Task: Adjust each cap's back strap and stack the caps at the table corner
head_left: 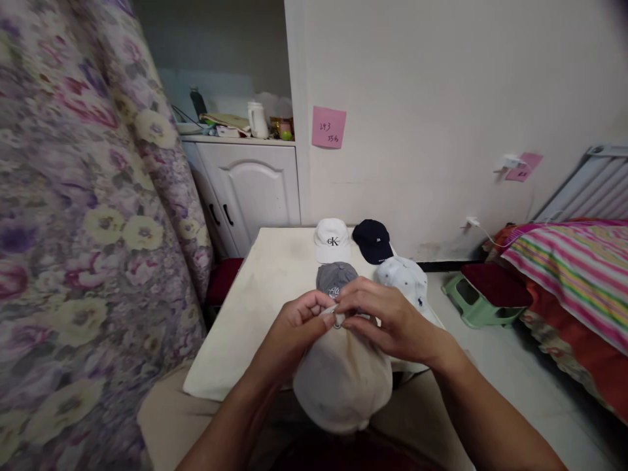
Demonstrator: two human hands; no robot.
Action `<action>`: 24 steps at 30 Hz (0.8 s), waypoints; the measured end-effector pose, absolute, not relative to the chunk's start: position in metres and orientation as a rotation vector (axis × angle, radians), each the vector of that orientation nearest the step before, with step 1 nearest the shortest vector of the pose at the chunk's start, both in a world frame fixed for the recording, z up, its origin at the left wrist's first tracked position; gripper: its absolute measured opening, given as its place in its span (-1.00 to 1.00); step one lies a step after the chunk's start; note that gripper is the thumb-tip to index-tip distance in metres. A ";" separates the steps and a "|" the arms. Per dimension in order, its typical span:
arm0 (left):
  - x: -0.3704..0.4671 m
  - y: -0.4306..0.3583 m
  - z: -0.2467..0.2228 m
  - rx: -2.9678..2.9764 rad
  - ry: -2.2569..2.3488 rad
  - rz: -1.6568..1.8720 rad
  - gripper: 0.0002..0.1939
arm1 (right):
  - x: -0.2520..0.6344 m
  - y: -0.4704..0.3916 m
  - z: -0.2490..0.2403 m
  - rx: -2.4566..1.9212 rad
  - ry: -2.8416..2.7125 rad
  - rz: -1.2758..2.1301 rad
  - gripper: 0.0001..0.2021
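Two bare hands meet at the back of a beige, round-crowned fabric cap (343, 386), its crown hanging low over my lap, near the front edge of a cream-topped table (265, 281). My left hand (301, 320) is nearly closed, thumb and fingertips pinching one side of a narrow pale strap (337, 319) with a small ring-like fitting; my right hand (387, 317), fingers curled and tips drawn together, grips the other side. How the strap sits in the fitting I cannot tell, as my fingertips crowd around it.

That is the likeliest trouble, in my judgement: with the detail so small and partly covered, the strap could twist or catch crookedly unseen. If either pinch loosens, the crown's weight could pull the strap from my fingers and drop the cap onto my legs.

Beyond my hands, a grey cap with white lettering (336, 276) lies close enough for a knuckle to nudge. A white cap with black letters (332, 242) and a navy cap (373, 241) sit farther back, at less risk. A pale blue-white cap with a small dark emblem (405, 281), near the table's right side, could be knocked floorward by a careless right wrist.
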State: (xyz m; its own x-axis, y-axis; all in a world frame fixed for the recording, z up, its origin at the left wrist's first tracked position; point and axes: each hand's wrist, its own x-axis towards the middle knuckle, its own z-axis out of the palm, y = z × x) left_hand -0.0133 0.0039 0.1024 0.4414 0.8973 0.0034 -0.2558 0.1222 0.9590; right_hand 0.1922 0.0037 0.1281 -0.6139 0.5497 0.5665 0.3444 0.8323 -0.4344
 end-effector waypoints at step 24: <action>-0.020 0.008 0.080 0.945 0.654 1.000 -0.78 | 0.173 0.029 0.066 -0.696 -1.509 1.563 -0.72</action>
